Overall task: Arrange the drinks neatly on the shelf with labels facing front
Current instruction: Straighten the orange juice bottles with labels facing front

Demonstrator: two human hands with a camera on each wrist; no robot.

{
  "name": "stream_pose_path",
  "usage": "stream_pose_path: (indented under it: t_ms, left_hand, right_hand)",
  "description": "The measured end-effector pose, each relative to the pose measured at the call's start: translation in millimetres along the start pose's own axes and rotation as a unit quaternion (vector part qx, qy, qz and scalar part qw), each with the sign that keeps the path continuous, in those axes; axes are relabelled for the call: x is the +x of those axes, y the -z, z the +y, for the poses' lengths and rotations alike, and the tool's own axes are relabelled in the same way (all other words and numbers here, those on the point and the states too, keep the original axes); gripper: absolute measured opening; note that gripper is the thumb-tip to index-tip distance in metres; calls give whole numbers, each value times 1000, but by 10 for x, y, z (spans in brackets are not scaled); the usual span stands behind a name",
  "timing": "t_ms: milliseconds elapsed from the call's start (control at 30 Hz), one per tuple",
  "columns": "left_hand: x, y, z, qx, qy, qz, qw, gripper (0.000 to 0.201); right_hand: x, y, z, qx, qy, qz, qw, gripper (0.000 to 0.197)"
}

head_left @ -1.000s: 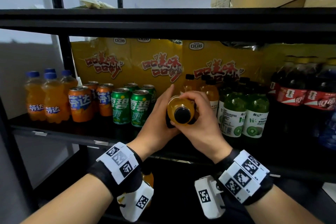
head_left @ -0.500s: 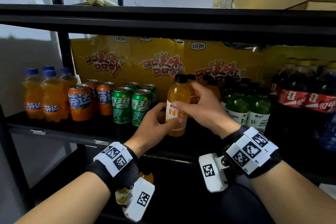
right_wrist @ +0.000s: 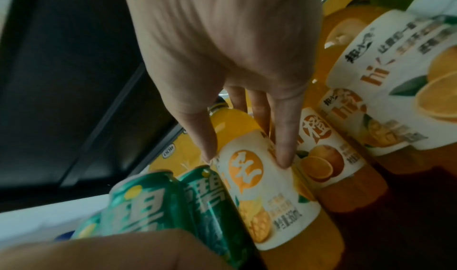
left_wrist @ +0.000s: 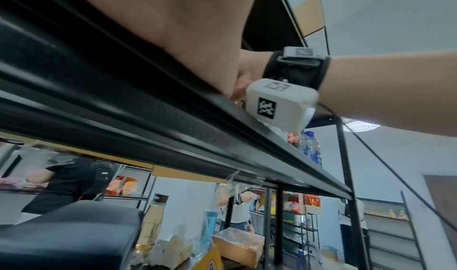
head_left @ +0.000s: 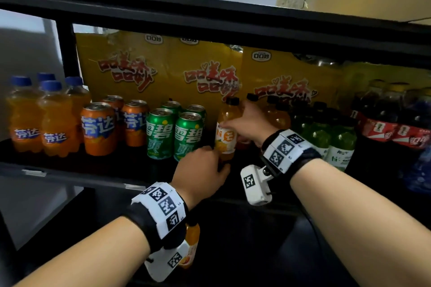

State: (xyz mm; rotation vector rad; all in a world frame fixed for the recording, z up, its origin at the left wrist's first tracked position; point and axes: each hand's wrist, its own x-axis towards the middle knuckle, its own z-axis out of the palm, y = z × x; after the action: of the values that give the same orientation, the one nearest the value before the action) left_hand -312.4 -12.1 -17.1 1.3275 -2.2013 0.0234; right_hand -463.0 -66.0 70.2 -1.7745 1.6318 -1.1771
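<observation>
Right hand [head_left: 247, 123] pinches the orange juice bottle [head_left: 226, 133], upright, label forward; left hand [head_left: 200, 176] grips its base. Neighbouring rows look tidy; release remains.

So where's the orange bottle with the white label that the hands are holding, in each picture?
Head: the bottle stands mid-shelf, right of the green cans, held by both hands.
Left wrist: not in it; the shelf edge and forearm block it.
Right wrist: the bottle is centre-low, under the fingertips.
Shared landmark: the green cans, beside the bottle in the head and right wrist views.
</observation>
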Motion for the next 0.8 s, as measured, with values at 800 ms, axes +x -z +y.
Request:
stream_pose_path:
  t_ms: [800]
  left_hand:
    - [102,-85,-50,1,-59,-171,983,56]
  right_hand:
    - [228,243,-280,-274,48,85,957,39]
